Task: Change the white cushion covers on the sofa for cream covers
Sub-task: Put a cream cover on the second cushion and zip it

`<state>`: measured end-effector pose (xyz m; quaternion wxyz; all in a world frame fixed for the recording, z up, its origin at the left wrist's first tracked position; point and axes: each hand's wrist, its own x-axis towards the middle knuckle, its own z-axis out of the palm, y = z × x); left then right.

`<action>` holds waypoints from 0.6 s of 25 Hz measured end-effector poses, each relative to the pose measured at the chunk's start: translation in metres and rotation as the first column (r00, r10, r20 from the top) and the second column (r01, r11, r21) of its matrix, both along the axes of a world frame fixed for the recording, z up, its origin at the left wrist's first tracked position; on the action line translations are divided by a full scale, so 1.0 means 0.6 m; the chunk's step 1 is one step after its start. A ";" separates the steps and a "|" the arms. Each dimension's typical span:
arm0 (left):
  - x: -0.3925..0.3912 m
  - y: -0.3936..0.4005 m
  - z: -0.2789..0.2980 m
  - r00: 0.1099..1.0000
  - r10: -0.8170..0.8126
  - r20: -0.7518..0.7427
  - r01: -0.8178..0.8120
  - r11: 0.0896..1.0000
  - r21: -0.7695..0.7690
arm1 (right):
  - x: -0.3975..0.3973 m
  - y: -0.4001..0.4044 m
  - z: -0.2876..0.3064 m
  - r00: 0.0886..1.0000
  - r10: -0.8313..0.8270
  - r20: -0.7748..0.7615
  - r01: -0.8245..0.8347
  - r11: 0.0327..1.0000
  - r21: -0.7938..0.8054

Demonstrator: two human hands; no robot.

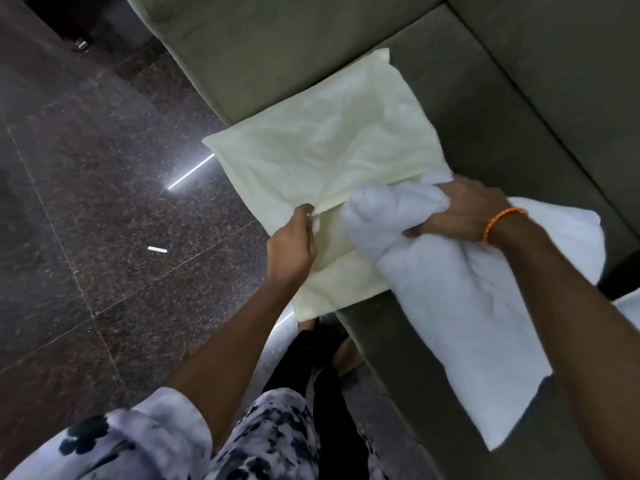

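A cream cover (322, 147) lies flat on the seat of the grey-green sofa (485, 98), its near part hanging over the seat's front edge. My left hand (292, 245) pinches the upper edge of the cover's opening and holds it lifted. My right hand (464, 211), with an orange band at the wrist, squeezes one end of a white cushion (467, 306). The bunched white end sits at the mouth of the cream cover. The rest of the cushion trails toward me over the sofa's front edge.
Dark speckled stone floor (86, 185) lies to the left, with bright light reflections. My legs in dark trousers and a bare foot (346, 355) stand close to the sofa front. The sofa backrest (571, 64) rises at the right. Another white item shows at the right edge (628, 308).
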<state>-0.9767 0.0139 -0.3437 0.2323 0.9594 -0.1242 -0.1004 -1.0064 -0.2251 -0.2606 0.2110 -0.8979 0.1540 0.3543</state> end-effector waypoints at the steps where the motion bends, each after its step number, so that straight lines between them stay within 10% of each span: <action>1: -0.004 -0.002 -0.010 0.997 -0.071 -0.006 0.072 0.996 0.060 | 0.006 -0.010 -0.009 1.000 0.016 0.025 -0.014 0.997 -0.081; 4: -0.022 0.003 -0.056 0.994 -0.111 -0.011 0.111 0.973 0.202 | -0.001 -0.013 -0.034 1.000 0.019 0.021 -0.015 0.987 -0.158; 8: -0.064 0.014 -0.086 0.856 0.486 -0.178 -0.436 0.862 0.257 | -0.040 0.070 -0.048 0.964 0.021 0.267 0.057 0.957 -0.283; 12: -0.085 0.015 -0.075 0.618 0.562 -0.550 -0.759 0.610 -0.229 | -0.112 0.183 -0.115 0.690 0.428 0.584 -0.228 0.894 -0.386; 15: -0.090 0.016 -0.059 0.568 0.562 -0.601 -0.821 0.432 -0.373 | -0.125 0.226 -0.154 0.712 0.489 0.504 -0.285 0.857 -0.429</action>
